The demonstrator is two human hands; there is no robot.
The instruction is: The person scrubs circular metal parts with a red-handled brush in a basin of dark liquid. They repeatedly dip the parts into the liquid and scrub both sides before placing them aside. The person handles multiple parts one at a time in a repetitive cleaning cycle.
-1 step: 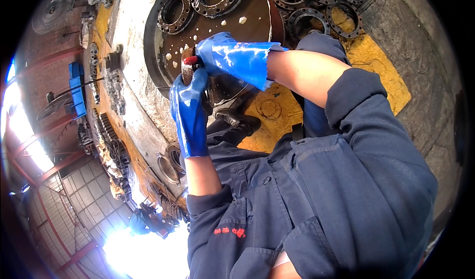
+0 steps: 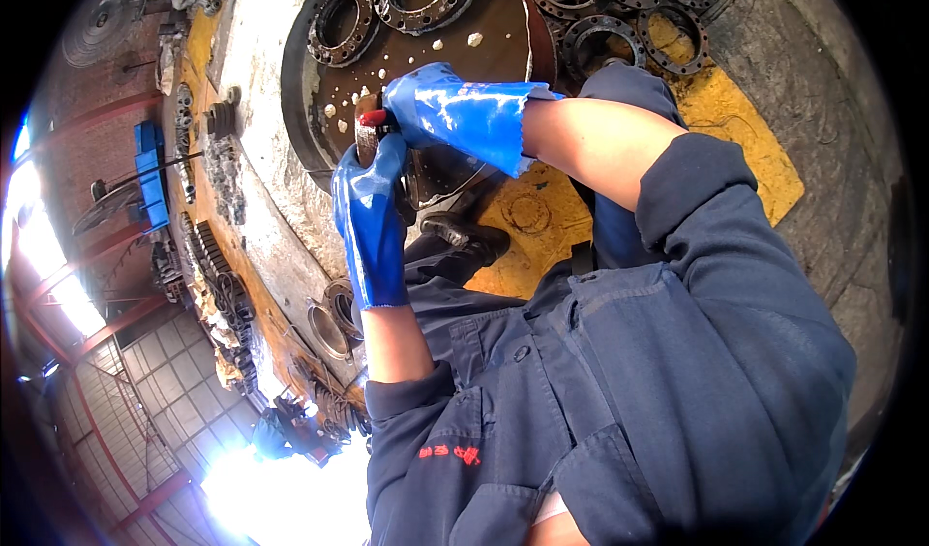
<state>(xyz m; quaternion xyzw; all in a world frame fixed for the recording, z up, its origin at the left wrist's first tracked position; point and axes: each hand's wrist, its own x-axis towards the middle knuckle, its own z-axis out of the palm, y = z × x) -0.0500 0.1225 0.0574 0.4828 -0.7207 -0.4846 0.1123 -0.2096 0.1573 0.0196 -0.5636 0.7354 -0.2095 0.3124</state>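
Both hands wear long blue rubber gloves. Over the near left side of a round tub (image 2: 293, 110) of brown liquid, my left hand (image 2: 373, 183) is closed around a metal ring (image 2: 366, 147), seen nearly edge-on. My right hand (image 2: 416, 110) is closed on a tool with a red end (image 2: 372, 118), held against the ring's upper edge. Its fingers and most of the tool are hidden by the glove. Inside the tub, a flange ring with bolt holes (image 2: 363, 47) and a larger flange ring (image 2: 423, 23) lie at the far side. Whitish lumps (image 2: 474, 39) dot the liquid.
Several dark flange rings (image 2: 602, 25) lie to the right of the tub, partly on a yellow plate (image 2: 764, 149). More rings (image 2: 327, 333) lie on the floor at left. A blue crate (image 2: 150, 176) and a fan (image 2: 104, 18) stand farther left. Bright light glares at lower left.
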